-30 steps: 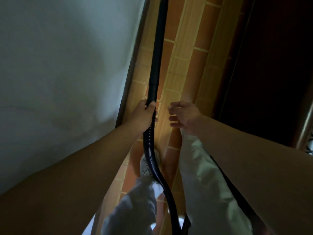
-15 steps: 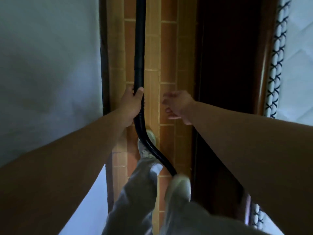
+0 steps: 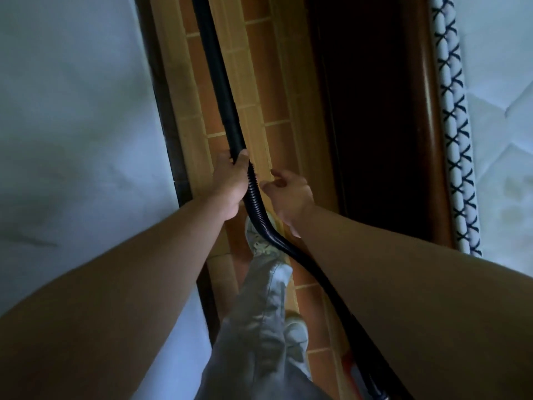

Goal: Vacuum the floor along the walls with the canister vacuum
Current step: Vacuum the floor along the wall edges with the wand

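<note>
A black vacuum wand (image 3: 215, 70) runs forward along the tiled floor strip (image 3: 259, 82) beside the white wall (image 3: 72, 111). My left hand (image 3: 230, 183) grips the wand where it joins the ribbed black hose (image 3: 256, 203). The hose curves back past my feet and under my right forearm toward the lower right. My right hand (image 3: 290, 194) hovers just right of the hose with loosely curled fingers, holding nothing. The wand's nozzle end is out of view at the top.
A dark baseboard (image 3: 164, 125) lines the wall on the left. On the right stands a dark wooden bed frame (image 3: 375, 111) carrying a white mattress (image 3: 496, 111) with patterned piping. My feet in pale shoes (image 3: 262, 241) stand in the narrow tiled gap.
The view has swung so that the wand now slants up to the left. My right hand has come closer to the hose. My left hand keeps its grip, and my feet have shifted.
</note>
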